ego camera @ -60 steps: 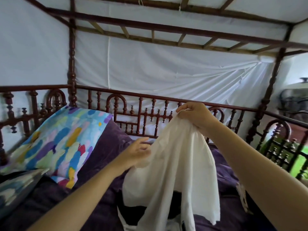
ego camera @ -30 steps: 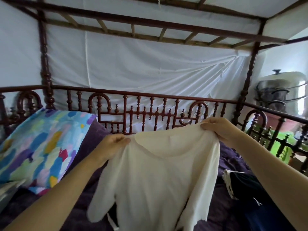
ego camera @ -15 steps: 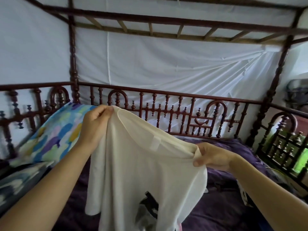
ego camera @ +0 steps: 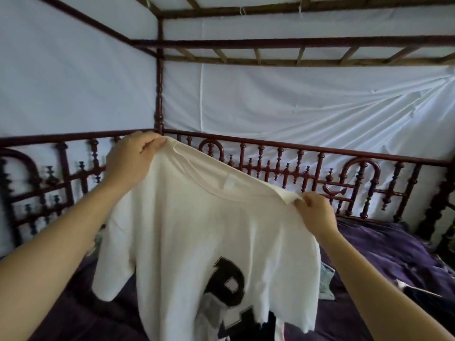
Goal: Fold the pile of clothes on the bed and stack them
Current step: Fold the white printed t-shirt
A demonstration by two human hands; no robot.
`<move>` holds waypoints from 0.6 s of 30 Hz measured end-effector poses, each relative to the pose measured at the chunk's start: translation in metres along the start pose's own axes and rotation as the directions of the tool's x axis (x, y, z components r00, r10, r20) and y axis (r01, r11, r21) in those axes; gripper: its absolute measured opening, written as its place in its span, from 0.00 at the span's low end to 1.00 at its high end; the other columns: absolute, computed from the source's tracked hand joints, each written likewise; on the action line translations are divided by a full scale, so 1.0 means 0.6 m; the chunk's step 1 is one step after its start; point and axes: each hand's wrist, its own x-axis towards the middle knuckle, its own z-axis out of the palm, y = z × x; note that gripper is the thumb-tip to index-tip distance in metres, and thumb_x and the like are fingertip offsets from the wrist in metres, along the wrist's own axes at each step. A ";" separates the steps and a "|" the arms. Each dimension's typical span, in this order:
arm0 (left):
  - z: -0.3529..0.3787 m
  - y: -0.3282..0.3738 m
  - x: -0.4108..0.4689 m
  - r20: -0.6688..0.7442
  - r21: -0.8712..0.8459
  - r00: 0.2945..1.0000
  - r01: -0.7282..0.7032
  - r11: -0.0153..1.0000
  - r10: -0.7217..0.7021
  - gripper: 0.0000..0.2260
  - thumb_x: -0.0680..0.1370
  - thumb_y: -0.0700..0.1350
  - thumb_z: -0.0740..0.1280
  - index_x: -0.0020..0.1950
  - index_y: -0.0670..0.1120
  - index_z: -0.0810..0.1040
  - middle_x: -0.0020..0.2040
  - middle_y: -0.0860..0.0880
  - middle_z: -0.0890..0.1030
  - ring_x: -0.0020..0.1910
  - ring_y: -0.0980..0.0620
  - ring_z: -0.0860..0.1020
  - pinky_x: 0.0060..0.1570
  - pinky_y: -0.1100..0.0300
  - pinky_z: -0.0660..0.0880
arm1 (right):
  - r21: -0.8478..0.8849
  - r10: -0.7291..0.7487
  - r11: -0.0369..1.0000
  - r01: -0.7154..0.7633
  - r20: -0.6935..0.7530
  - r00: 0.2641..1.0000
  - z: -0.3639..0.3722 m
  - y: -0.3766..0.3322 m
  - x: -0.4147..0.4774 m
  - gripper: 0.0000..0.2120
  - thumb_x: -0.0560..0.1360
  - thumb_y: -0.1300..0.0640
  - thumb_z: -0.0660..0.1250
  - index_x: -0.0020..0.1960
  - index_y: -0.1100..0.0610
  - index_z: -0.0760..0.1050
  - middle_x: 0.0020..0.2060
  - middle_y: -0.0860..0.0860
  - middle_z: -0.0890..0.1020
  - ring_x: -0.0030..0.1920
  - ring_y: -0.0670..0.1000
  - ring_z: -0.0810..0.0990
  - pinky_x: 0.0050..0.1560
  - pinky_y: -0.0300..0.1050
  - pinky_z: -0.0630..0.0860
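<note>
A white T-shirt (ego camera: 197,230) with large black letters hangs spread in the air over the bed. My left hand (ego camera: 130,161) grips its upper left shoulder, held high. Lower and to the right, my right hand (ego camera: 315,215) pinches the other shoulder, so the shirt slants down to the right. The collar and a small label face me. Its hem drops below the frame, and one sleeve hangs free at the lower left.
A purple bedspread (ego camera: 384,254) covers the bed. A carved dark red wooden rail (ego camera: 295,163) runs round the bed, with white cloth behind it. Other garments (ego camera: 418,294) lie at the right edge, partly hidden.
The bunched shirt has been opened out and turned so that its printed side faces me. My left hand rose and my right hand dropped. The view swung left.
</note>
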 end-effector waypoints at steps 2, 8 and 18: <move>-0.035 0.009 0.018 -0.093 0.012 0.996 -0.015 1.000 0.016 0.13 0.79 0.47 0.63 0.56 0.40 0.80 0.55 0.40 0.80 0.55 0.41 0.76 0.51 0.55 0.69 | 0.209 0.005 0.978 0.029 -0.159 0.987 -0.026 -0.041 0.000 0.12 0.78 0.56 0.61 0.36 0.55 0.67 0.29 0.49 0.69 0.29 0.48 0.65 0.30 0.43 0.60; -0.137 0.005 0.041 -0.267 0.064 0.962 -0.044 0.997 0.059 0.17 0.77 0.52 0.62 0.56 0.41 0.80 0.53 0.40 0.81 0.53 0.40 0.77 0.51 0.54 0.70 | 0.385 -0.187 0.872 0.301 -0.307 0.933 -0.103 -0.109 -0.003 0.21 0.72 0.53 0.71 0.35 0.70 0.70 0.27 0.56 0.69 0.29 0.50 0.67 0.28 0.39 0.63; -0.048 -0.144 -0.066 0.522 -0.028 0.833 0.230 0.973 -0.182 0.08 0.77 0.42 0.66 0.44 0.52 0.84 0.30 0.60 0.81 0.32 0.72 0.75 0.36 0.78 0.67 | 0.022 -0.053 0.998 0.056 0.774 0.631 0.002 0.037 -0.041 0.12 0.70 0.62 0.73 0.37 0.62 0.70 0.32 0.53 0.73 0.31 0.48 0.75 0.32 0.38 0.73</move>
